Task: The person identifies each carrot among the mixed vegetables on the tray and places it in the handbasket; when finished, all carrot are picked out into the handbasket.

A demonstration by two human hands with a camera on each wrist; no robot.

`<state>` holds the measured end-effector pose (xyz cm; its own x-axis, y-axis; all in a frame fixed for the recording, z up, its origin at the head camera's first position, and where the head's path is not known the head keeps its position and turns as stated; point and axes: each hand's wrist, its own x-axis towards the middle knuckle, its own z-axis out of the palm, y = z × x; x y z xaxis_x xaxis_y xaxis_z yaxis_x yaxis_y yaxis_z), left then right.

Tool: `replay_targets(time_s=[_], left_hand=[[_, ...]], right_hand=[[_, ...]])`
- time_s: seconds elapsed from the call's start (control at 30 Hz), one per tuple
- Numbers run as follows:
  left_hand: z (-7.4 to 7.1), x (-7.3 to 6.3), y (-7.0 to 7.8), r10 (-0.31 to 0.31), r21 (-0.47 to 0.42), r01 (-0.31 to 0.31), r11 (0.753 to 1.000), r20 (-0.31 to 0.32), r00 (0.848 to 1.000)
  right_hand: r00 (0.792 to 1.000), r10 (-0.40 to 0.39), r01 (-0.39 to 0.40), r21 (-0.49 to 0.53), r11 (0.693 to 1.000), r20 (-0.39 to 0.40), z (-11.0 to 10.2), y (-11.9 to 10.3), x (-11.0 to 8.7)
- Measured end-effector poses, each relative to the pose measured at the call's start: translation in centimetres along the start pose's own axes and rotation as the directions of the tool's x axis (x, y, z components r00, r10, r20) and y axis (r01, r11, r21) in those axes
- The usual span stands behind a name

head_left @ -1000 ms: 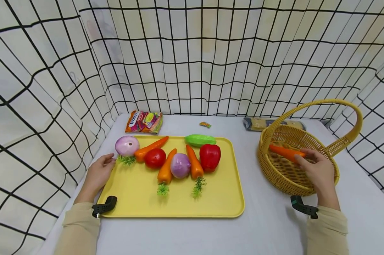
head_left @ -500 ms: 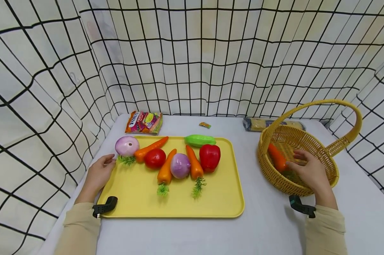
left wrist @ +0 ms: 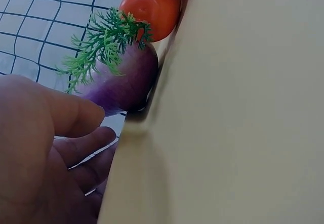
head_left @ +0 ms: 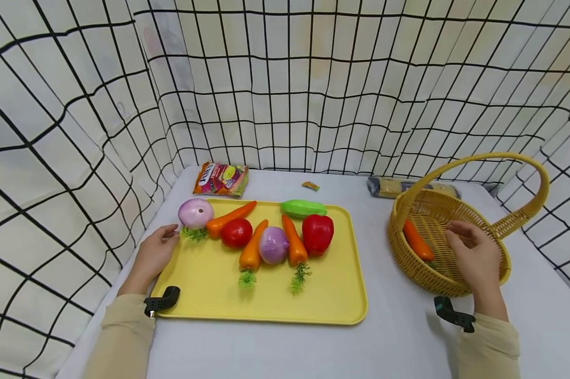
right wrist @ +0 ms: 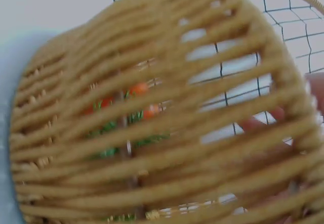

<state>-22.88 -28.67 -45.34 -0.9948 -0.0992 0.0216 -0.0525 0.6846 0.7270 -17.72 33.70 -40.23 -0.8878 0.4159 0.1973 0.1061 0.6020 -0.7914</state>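
Carrot (head_left: 417,241) and right hand (head_left: 476,258) have come apart: a second ago we had it pinched, and now it lies loose inside the wicker basket (head_left: 408,269), along the left wall with its leaves toward us. We take that release as complete, which leaves our right hand free. Its thumb and fingers are loosely bent, a narrow gap between them and nothing held, and it hovers over the basket's right part (the right wrist view is mostly blurred weave, so it adds little).

Our left hand (head_left: 155,251) has stayed beside the left rim of the yellow tray (head_left: 313,306), near an onion (head_left: 196,213), fingers relaxed and gripping nothing; we cannot tell whether they touch the rim.
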Motion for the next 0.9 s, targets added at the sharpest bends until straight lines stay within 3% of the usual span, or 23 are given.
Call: replay_targets(time_s=[0.23,0.47,0.7,0.9], left_hand=[[0.7,0.5,-0.1,-0.033,-0.025,0.032,0.999,-0.034,0.999],[0.9,0.3,-0.3,-0.031,0.005,0.032,0.999,-0.044,0.999],[0.7,0.1,0.0,-0.016,0.003,0.016,1.000,-0.055,0.998],[0.7,0.1,-0.1,-0.017,0.004,0.017,1.000,-0.062,0.998]], right_hand=[[0.987,-0.036,0.058,0.135,0.989,-0.157,1.2,-1.2,-0.9],[0.943,-0.147,0.207,0.180,0.962,-0.297,3.4,-2.9,-1.8],[0.922,-0.203,0.296,0.260,0.919,-0.331,5.2,-4.2,-2.8],[0.920,-0.207,0.314,0.313,0.896,-0.331,6.1,-4.4,-3.1]])
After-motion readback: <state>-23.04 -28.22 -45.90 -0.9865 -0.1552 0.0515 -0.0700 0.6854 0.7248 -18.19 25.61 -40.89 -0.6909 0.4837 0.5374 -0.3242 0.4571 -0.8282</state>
